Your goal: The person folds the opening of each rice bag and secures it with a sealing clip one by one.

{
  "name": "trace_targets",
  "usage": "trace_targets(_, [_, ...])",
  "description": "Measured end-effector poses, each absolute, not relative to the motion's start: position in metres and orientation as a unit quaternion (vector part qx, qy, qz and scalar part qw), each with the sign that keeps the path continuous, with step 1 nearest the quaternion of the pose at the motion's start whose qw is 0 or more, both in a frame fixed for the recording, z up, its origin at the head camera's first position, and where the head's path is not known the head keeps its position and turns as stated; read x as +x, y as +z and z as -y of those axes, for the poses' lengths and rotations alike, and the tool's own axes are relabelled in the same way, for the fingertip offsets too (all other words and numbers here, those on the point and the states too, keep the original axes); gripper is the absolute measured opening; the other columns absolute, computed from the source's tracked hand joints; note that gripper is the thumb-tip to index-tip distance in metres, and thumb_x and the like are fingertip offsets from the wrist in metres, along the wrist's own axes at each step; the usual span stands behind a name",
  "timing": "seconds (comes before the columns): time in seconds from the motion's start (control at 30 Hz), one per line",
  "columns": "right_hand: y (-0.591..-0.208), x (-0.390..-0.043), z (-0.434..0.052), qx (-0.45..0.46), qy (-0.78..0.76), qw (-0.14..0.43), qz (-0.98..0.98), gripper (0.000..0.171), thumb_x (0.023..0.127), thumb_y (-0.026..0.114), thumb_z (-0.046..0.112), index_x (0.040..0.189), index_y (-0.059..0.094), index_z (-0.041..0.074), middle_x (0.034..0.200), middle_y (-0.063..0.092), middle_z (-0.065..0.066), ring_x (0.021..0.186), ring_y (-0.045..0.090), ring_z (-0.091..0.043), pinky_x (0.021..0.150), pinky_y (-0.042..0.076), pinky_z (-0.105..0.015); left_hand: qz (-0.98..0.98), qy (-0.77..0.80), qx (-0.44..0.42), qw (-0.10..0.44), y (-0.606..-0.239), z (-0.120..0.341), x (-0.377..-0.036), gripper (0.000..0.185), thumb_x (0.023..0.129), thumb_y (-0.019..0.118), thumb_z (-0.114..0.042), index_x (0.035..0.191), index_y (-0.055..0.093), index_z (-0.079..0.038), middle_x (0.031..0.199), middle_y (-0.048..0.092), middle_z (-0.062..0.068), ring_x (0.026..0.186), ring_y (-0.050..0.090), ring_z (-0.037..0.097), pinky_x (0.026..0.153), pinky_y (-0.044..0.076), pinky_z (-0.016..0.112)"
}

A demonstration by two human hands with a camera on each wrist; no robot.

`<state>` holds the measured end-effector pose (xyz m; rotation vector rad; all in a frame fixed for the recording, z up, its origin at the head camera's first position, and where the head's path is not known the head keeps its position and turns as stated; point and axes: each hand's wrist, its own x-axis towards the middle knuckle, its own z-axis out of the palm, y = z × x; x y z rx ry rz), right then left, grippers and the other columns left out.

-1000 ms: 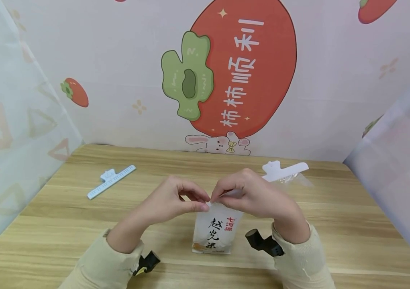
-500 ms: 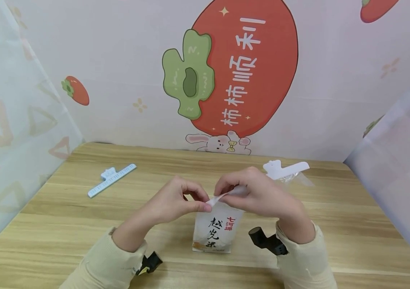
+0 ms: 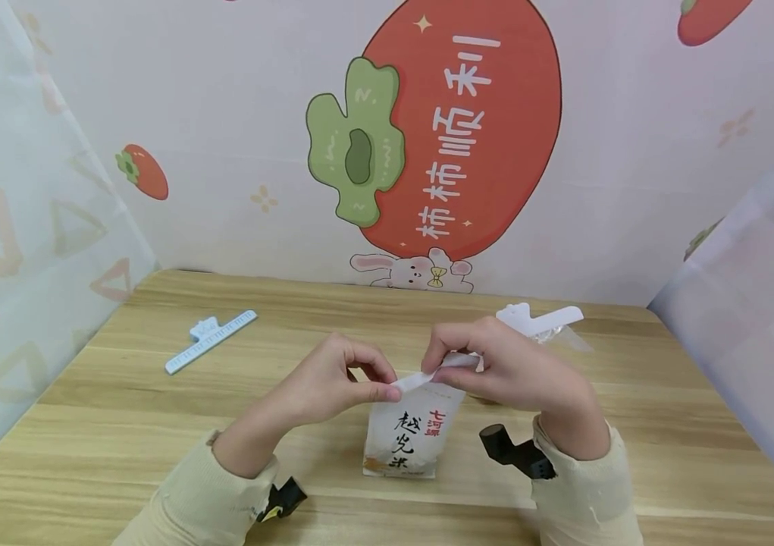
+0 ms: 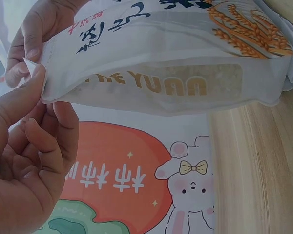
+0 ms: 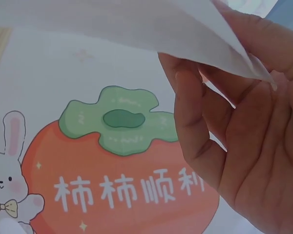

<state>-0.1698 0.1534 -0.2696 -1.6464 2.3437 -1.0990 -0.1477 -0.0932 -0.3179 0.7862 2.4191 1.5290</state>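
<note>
A small white rice bag (image 3: 408, 432) with black and red characters stands upright on the wooden table (image 3: 120, 425); in the left wrist view the rice bag (image 4: 166, 63) shows a clear window and gold lettering. My left hand (image 3: 352, 379) pinches the left end of the bag's flattened top strip between thumb and forefinger. My right hand (image 3: 496, 368) pinches the same strip further right, fingers curled over it. In the right wrist view the white top edge (image 5: 136, 24) runs across my right hand's fingers (image 5: 195, 112).
A pale blue sealing clip (image 3: 211, 341) lies on the table at the left. A white clip (image 3: 540, 318) with a clear plastic bag lies behind my right hand. A printed backdrop (image 3: 427, 136) closes the far side, with translucent sheets at both sides.
My right hand has slid to the right along the bag's top strip, baring more of the strip between the hands. The left hand keeps its pinch in place.
</note>
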Motion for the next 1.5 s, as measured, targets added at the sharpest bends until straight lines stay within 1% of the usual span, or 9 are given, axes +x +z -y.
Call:
trace_targets(0.1, [-0.270, -0.169, -0.153, -0.547, -0.356, 0.027, -0.757, 0.018, 0.090, 0.064, -0.006, 0.091, 0.063, 0.013, 0.084, 0.069, 0.003, 0.074, 0.060, -0.004, 0.064, 0.054, -0.023, -0.810, 0.516, 0.265, 0.086, -0.319, 0.093, -0.148, 0.007, 0.084, 0.080, -0.016, 0.084, 0.076, -0.011, 0.081, 0.073, 0.000, 0.078, 0.062, 0.011, 0.063, 0.054, 0.026])
trace_targets(0.37, [-0.272, -0.169, -0.151, -0.528, -0.358, 0.022, -0.770, 0.012, 0.092, 0.070, 0.009, 0.088, 0.064, 0.018, 0.081, 0.066, 0.010, 0.075, 0.060, -0.003, 0.068, 0.052, -0.023, -0.811, 0.510, 0.276, 0.073, -0.319, 0.093, -0.148, 0.006, 0.084, 0.079, -0.016, 0.083, 0.076, -0.011, 0.080, 0.072, -0.001, 0.076, 0.062, 0.008, 0.062, 0.053, 0.025])
trace_targets(0.6, [-0.274, -0.171, -0.153, -0.518, -0.350, 0.011, -0.780, 0.011, 0.091, 0.070, 0.006, 0.086, 0.068, 0.015, 0.078, 0.065, 0.006, 0.069, 0.055, -0.002, 0.061, 0.049, -0.021, -0.822, 0.495, 0.276, 0.054, -0.318, 0.093, -0.146, 0.006, 0.084, 0.080, -0.017, 0.082, 0.075, -0.013, 0.081, 0.071, -0.003, 0.076, 0.062, 0.007, 0.061, 0.052, 0.024])
trace_targets(0.77, [-0.274, -0.171, -0.153, -0.549, -0.339, -0.017, -0.764, 0.013, 0.092, 0.069, 0.003, 0.086, 0.067, 0.015, 0.078, 0.063, 0.007, 0.071, 0.053, -0.002, 0.062, 0.049, -0.019, -0.827, 0.487, 0.279, 0.046, -0.317, 0.091, -0.147, 0.007, 0.084, 0.080, -0.020, 0.083, 0.075, -0.014, 0.081, 0.070, -0.005, 0.078, 0.061, 0.007, 0.060, 0.051, 0.023])
trace_targets(0.9, [-0.272, -0.170, -0.152, -0.560, -0.320, -0.040, -0.763, 0.014, 0.091, 0.069, 0.003, 0.088, 0.067, 0.017, 0.079, 0.062, 0.009, 0.072, 0.052, -0.002, 0.063, 0.048, -0.018, -0.823, 0.491, 0.286, 0.025, -0.316, 0.086, -0.146, 0.007, 0.085, 0.079, -0.022, 0.086, 0.076, -0.015, 0.081, 0.071, -0.005, 0.078, 0.061, 0.006, 0.061, 0.052, 0.024])
trace_targets(1.07, [-0.272, -0.168, -0.149, -0.562, -0.305, -0.053, -0.767, 0.013, 0.091, 0.069, 0.004, 0.089, 0.069, 0.017, 0.079, 0.063, 0.009, 0.075, 0.053, -0.002, 0.065, 0.048, -0.017, -0.813, 0.496, 0.305, -0.022, -0.315, 0.078, -0.144, 0.006, 0.088, 0.076, -0.023, 0.088, 0.078, -0.017, 0.082, 0.072, -0.007, 0.073, 0.060, 0.002, 0.062, 0.050, 0.022])
trace_targets(1.2, [-0.273, -0.168, -0.148, -0.566, -0.300, -0.060, -0.766, 0.013, 0.090, 0.070, 0.002, 0.088, 0.069, 0.015, 0.080, 0.065, 0.008, 0.076, 0.054, -0.002, 0.066, 0.049, -0.017, -0.802, 0.505, 0.315, -0.053, -0.316, 0.074, -0.144, 0.005, 0.088, 0.076, -0.019, 0.084, 0.078, -0.017, 0.079, 0.071, -0.008, 0.071, 0.058, 0.002, 0.060, 0.047, 0.021])
trace_targets(1.33, [-0.273, -0.169, -0.149, -0.568, -0.296, -0.068, -0.765, 0.014, 0.088, 0.071, 0.001, 0.087, 0.069, 0.015, 0.079, 0.065, 0.008, 0.076, 0.054, -0.002, 0.066, 0.048, -0.016, -0.791, 0.516, 0.322, -0.065, -0.317, 0.072, -0.145, 0.005, 0.088, 0.076, -0.016, 0.083, 0.078, -0.017, 0.078, 0.071, -0.008, 0.069, 0.057, 0.002, 0.058, 0.044, 0.020])
trace_targets(1.5, [-0.273, -0.169, -0.150, -0.571, -0.297, -0.073, -0.762, 0.014, 0.087, 0.073, 0.003, 0.087, 0.070, 0.016, 0.078, 0.064, 0.010, 0.074, 0.053, -0.001, 0.065, 0.047, -0.014, -0.780, 0.530, 0.326, -0.066, -0.321, 0.073, -0.146, 0.005, 0.087, 0.077, -0.015, 0.082, 0.079, -0.018, 0.077, 0.072, -0.008, 0.067, 0.056, 0.003, 0.057, 0.040, 0.018])
